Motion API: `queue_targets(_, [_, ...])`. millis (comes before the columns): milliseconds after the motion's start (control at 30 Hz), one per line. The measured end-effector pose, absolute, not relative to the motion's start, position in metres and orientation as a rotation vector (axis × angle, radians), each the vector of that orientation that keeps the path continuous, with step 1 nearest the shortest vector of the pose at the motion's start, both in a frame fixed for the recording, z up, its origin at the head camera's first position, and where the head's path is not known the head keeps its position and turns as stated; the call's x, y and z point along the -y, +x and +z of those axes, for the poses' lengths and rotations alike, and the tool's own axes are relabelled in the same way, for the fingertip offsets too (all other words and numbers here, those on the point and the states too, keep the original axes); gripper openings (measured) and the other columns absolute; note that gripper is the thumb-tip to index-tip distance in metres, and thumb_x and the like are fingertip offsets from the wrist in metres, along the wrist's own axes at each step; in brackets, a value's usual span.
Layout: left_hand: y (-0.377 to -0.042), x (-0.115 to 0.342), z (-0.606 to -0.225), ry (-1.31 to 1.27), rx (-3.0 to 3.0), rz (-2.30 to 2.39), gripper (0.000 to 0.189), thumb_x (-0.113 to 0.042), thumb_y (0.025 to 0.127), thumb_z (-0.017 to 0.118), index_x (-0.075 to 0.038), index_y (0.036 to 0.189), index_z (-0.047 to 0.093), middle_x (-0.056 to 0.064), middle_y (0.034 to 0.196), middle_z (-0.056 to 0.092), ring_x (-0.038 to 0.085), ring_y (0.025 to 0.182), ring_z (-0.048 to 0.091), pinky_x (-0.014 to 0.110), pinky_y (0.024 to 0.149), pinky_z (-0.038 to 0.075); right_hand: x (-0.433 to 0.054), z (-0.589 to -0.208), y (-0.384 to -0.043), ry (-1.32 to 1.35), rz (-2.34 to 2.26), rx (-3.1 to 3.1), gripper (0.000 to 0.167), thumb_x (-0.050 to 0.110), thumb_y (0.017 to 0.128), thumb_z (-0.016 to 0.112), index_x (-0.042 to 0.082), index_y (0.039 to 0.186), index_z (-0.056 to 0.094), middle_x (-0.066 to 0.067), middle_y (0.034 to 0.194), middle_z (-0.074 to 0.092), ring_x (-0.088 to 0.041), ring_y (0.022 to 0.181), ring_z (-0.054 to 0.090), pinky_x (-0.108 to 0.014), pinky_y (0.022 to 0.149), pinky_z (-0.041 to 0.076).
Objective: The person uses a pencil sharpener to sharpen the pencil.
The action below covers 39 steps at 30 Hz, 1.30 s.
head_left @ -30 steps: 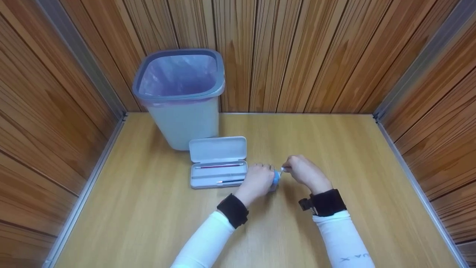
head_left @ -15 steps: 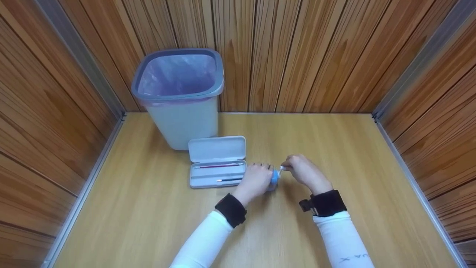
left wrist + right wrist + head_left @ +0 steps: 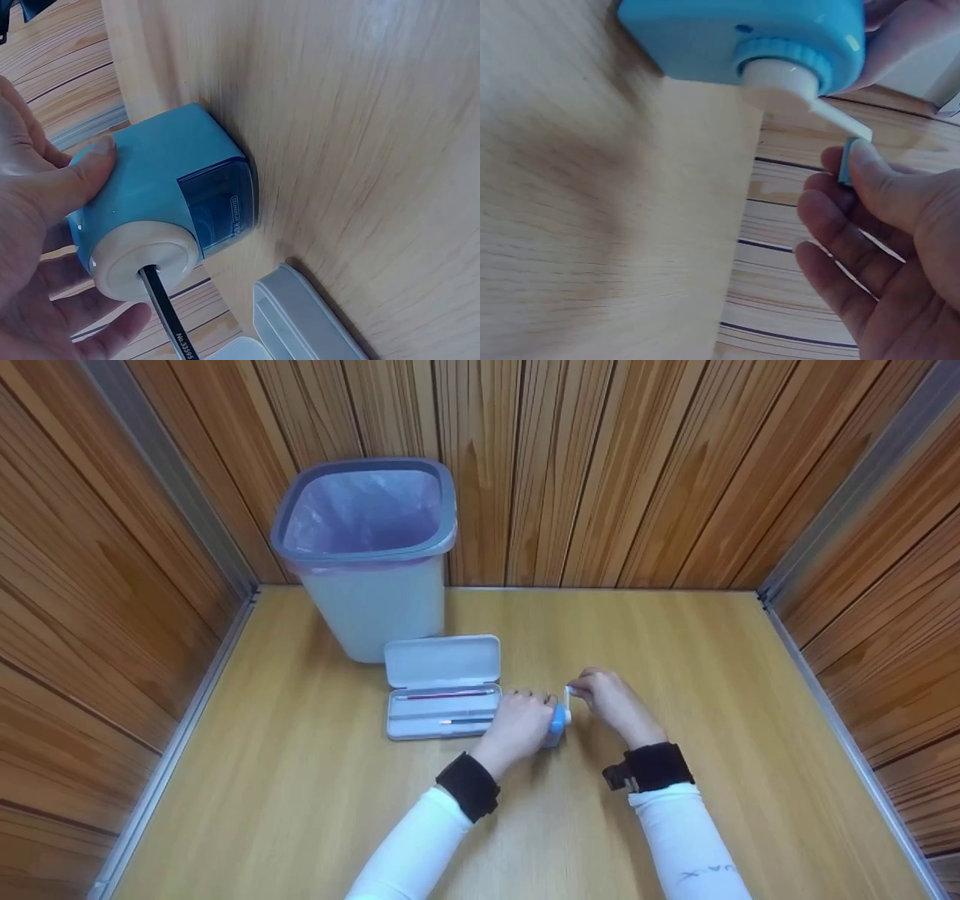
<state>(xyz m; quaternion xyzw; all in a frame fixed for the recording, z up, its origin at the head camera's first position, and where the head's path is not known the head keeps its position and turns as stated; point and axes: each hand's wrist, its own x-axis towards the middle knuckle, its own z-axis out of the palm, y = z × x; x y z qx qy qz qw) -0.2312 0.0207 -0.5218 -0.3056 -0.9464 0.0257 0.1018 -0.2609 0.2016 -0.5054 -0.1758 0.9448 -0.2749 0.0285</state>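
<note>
My left hand (image 3: 517, 721) grips a blue crank pencil sharpener (image 3: 150, 172) on the table, thumb on one side of its body. A dark pencil (image 3: 166, 311) sticks into the round white port. In the head view, the pencil's outer end shows over the near part of the pencil case. On the other side, my right hand (image 3: 616, 706) pinches the small blue knob (image 3: 846, 161) of the white crank (image 3: 841, 118) between thumb and index finger. Its other fingers are loosely bent. From the head view, the left hand hides most of the sharpener.
An open grey pencil case (image 3: 442, 660) lies left of the sharpener, with a red pencil (image 3: 442, 694) inside. Behind it stands a pale trash bin (image 3: 379, 604) with a bag liner. Wood-panelled walls (image 3: 562, 472) enclose the table on the back and sides.
The crank has turned: its arm now points up, away from me, and my right hand has risen slightly with the knob. The left hand stays on the sharpener.
</note>
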Motion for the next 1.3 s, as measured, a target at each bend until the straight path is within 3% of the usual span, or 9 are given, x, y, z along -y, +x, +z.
queue_targets(233, [-0.23,-0.02,-0.523,-0.906,2.773,0.062,0.032,-0.022,0.089,0.069,-0.014,0.119,0.071,0.003,0.104,0.071,0.022,0.088,0.066,0.036,0.074,0.051,-0.203,-0.514,-0.266,-0.437,-0.928,-2.867,0.021,0.009,0.097,0.061,0.004,0.113,0.073,-0.007,0.102,0.067,-0.027,0.099,0.063,-0.043,0.087,0.053])
queue_targets(600, [-0.228,-0.021,-0.524,-0.905,2.794,0.069,0.033,-0.024,0.089,0.07,-0.015,0.121,0.07,0.004,0.104,0.07,0.022,0.089,0.066,0.039,0.076,0.05,-0.198,-0.532,-0.269,-0.213,-0.99,-2.752,0.02,0.01,0.097,0.061,0.004,0.112,0.072,-0.007,0.101,0.065,-0.027,0.098,0.061,-0.042,0.085,0.052])
queue_targets(800, [-0.229,-0.02,-0.523,-0.899,2.758,0.09,0.04,-0.034,0.085,0.075,-0.014,0.119,0.07,0.003,0.101,0.071,0.022,0.087,0.067,0.038,0.074,0.051,-0.197,-0.536,-0.271,-0.212,-0.942,-2.741,0.02,0.01,0.095,0.061,0.004,0.11,0.073,-0.005,0.097,0.064,-0.025,0.094,0.06,-0.041,0.084,0.051])
queue_targets(1300, [-0.23,-0.019,-0.524,-0.873,2.761,0.113,0.032,-0.028,0.085,0.073,-0.016,0.115,0.07,0.002,0.098,0.07,0.021,0.082,0.066,0.036,0.07,0.048,-0.195,-0.544,-0.268,-0.3,-0.647,-2.83,0.019,0.003,0.093,0.064,0.005,0.108,0.075,-0.005,0.095,0.065,-0.023,0.087,0.06,-0.041,0.079,0.053])
